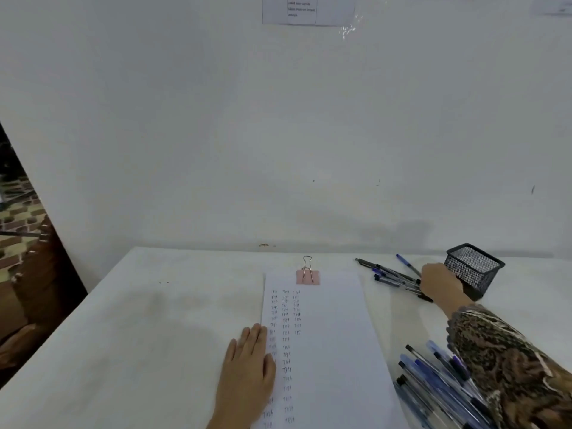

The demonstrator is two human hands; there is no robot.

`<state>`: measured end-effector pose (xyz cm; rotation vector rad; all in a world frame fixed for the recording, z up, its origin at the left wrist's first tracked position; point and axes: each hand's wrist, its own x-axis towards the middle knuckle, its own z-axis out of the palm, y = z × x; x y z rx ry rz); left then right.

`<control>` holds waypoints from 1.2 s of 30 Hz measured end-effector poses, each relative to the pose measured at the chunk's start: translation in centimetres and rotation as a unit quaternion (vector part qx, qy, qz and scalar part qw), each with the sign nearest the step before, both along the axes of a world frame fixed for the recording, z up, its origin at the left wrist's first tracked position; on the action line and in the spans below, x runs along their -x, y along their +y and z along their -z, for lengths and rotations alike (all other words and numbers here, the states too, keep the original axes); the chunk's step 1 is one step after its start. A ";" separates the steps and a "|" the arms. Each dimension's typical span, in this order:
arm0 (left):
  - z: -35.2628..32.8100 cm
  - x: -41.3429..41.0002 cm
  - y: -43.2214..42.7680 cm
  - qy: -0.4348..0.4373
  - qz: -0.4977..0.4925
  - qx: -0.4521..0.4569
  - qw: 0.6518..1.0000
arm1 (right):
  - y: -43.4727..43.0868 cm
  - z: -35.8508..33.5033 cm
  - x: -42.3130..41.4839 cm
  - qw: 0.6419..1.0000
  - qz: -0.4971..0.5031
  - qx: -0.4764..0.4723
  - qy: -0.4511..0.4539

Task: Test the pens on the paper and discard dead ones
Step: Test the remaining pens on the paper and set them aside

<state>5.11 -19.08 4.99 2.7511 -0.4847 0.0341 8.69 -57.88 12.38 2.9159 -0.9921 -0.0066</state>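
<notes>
A white sheet of paper [334, 335] lies lengthwise on the table, with columns of small handwritten test words down its left half. My left hand [247, 373] rests flat on the paper's left edge, fingers straight. My right hand [439, 283] reaches to the back right and sits over a loose pile of pens [390, 275]. Its fingers are hidden behind the back of the hand, so a grip cannot be made out. A second heap of blue and black pens [433, 388] lies at the front right, beside my patterned sleeve.
A pink binder clip [307, 275] holds the paper's top edge. A black mesh pen holder [475, 269] stands just behind my right hand. The white table [139, 329] meets a white wall at the back. At far left the table edge drops off.
</notes>
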 end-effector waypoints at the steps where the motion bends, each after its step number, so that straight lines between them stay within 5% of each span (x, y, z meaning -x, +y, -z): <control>1: 0.0 0.0 0.0 0.001 -0.001 -0.001 1.000 | 0.3 -0.5 0.0 0.999 0.005 -0.021 -0.026; 3: -0.1 0.0 0.0 0.002 -0.003 0.002 1.000 | 1.2 -2.0 0.1 0.985 0.005 -0.111 -0.133; 5: -0.2 0.1 0.0 0.007 -0.005 0.005 1.000 | 3.3 -4.0 0.6 0.900 -0.012 -0.320 -0.295; 6: -0.1 0.1 -0.1 0.009 -0.007 0.004 1.000 | 4.8 -5.1 1.1 0.803 -0.024 -0.474 -0.361; 8: -0.1 0.1 -0.1 0.006 -0.006 0.000 1.000 | 8.2 -6.1 2.9 0.546 -0.077 -0.738 -0.389; 9: -0.1 0.1 -0.1 0.001 -0.004 -0.002 1.000 | 10.0 -6.0 3.7 0.447 -0.100 -0.811 -0.363; 10: -0.1 0.2 0.0 -0.002 -0.001 -0.003 1.000 | 11.9 -5.6 4.3 0.389 -0.106 -0.847 -0.346; 13: -0.3 0.4 0.1 0.003 0.006 0.004 1.000 | 17.0 -2.8 5.0 0.265 -0.055 -0.892 -0.362; 18: -0.5 0.6 0.3 0.013 0.012 0.010 1.000 | 21.4 2.6 4.5 0.148 0.057 -0.894 -0.418; 27: -0.7 0.6 0.2 0.013 0.011 0.018 1.000 | 21.1 4.3 3.9 0.061 0.013 -0.882 -0.467; 29: -0.7 0.6 0.2 0.012 0.012 0.018 1.000 | 21.0 4.1 3.4 0.108 -0.003 -0.888 -0.448; 34: -0.6 0.6 0.2 0.010 0.011 0.025 1.000 | 21.3 4.4 2.5 0.321 0.046 -0.855 -0.405; 36: -0.4 0.6 0.3 0.008 0.010 0.025 1.000 | 21.6 4.2 2.6 0.348 0.037 -0.847 -0.400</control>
